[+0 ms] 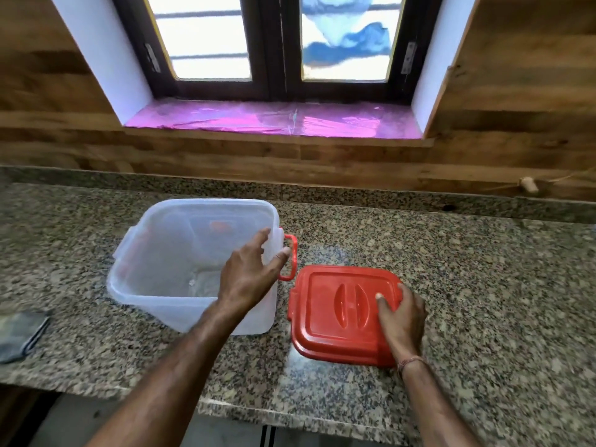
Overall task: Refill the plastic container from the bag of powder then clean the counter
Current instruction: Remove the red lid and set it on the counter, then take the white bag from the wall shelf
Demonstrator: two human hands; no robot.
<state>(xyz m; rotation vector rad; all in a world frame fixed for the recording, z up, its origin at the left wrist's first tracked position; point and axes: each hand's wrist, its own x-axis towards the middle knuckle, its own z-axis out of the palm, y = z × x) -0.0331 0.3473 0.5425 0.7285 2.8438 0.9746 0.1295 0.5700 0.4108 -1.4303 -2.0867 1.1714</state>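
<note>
A clear square plastic container point(167, 259) with red side handles stands open on the granite counter point(483, 285), with only a thin trace of white powder on its bottom. My left hand point(248, 275) reaches over its right rim with fingers spread, holding nothing. The container's red lid point(335, 314) lies to its right, its near edge slightly off the counter. My right hand point(403, 317) grips the lid's right side, thumb on top. No bag of powder is in view.
A folded grey cloth point(19, 333) lies at the counter's left front edge. A wood-panelled wall and a window with a pink-lined sill point(274, 121) stand behind. A small wooden peg point(529, 185) sticks out of the wall at right.
</note>
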